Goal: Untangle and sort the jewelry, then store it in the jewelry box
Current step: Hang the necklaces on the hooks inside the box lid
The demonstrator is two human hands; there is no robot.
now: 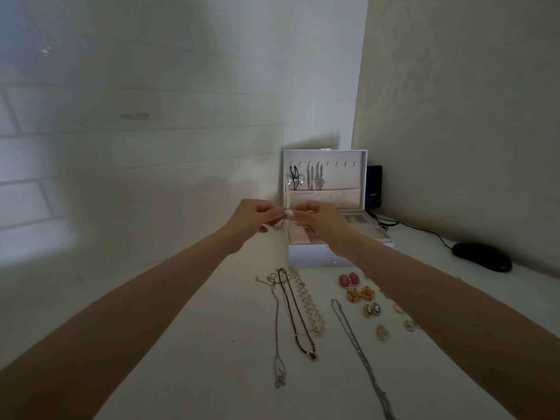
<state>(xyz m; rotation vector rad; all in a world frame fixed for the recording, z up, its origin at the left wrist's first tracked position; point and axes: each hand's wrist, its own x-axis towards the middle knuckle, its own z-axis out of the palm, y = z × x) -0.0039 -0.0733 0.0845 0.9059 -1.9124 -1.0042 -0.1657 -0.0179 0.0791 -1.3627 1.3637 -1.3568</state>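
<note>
While the pale chain (287, 199) hangs with its long axis vertical before the open jewelry box (348, 177), your left hand (251, 218) and right hand (319, 221) each pinch it between closed fingertips.

On the white desk (212, 344) I see an open jewelry box (309, 256). Necklaces (298, 310) and earrings (360, 294) lie before it, a mouse (481, 256) to its right.

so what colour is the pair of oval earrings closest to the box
Pink; the oval earrings show best in the head view.
</note>
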